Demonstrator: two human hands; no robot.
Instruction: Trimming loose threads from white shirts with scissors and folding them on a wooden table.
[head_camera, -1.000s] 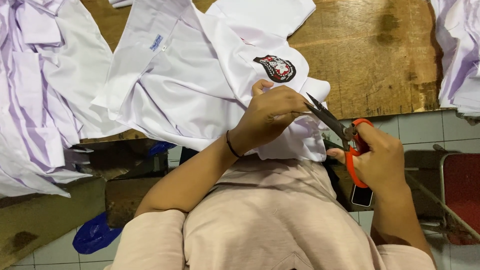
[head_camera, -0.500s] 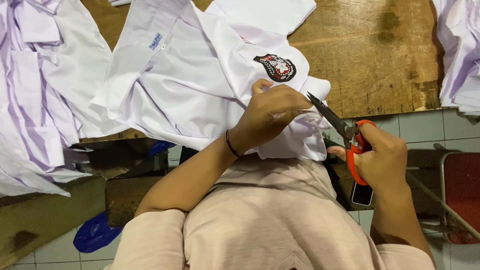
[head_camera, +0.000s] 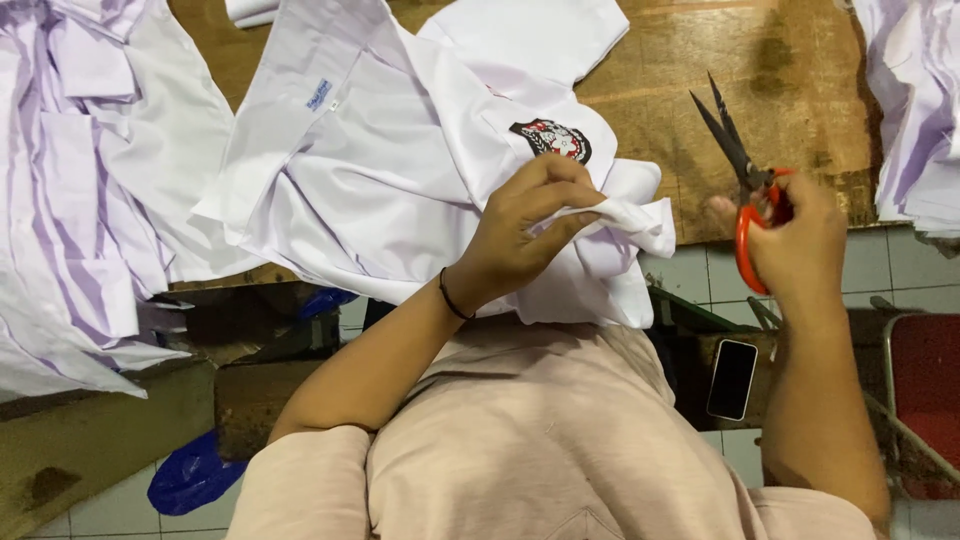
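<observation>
So the person's left hand (head_camera: 525, 228) is pinching a fold of a white shirt (head_camera: 400, 170), fingers closed tight on a bit of the fabric near the hem edge, just below the embroidered badge (head_camera: 552, 139) on the chest. There's a thin dark band round that wrist. The shirt itself is spread across the wooden table (head_camera: 780, 90), collar end up at the far side, lower part hanging off the table edge toward the person's lap.

The right hand (head_camera: 795, 240) is off to the side, well apart from the shirt, gripping a pair of scissors (head_camera: 745, 185) with orange handles. Fingers are wrapped through the loops, blades point up and away over the table and are parted just a little at the tips. Nothing is between the blades.

More white shirts are heaped on the left (head_camera: 80, 180) and another stack sits at the right edge (head_camera: 920, 110). A phone (head_camera: 732, 378) lies face up down low near the person's right arm, and there's a red chair seat (head_camera: 925, 385) beside it.
</observation>
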